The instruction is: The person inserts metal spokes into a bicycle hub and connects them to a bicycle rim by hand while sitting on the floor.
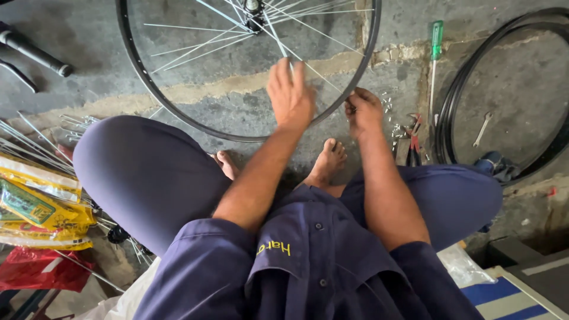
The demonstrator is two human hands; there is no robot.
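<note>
A black bicycle wheel rim (195,121) with thin silver spokes (207,50) lies on the concrete floor in front of my knees. My left hand (290,95) reaches over the near edge of the rim and pinches a spoke between its fingers. My right hand (363,109) rests at the rim's right edge, fingers closed on something small at the rim; what it is stays hidden. My bare feet (329,159) sit just under the rim.
Small silver nipples (392,115) are scattered right of the rim. Red-handled pliers (414,142), a green-handled screwdriver (435,53), a black tyre (462,89) and a spanner (483,127) lie to the right. Loose spokes (35,142) and yellow packets (41,204) lie at left.
</note>
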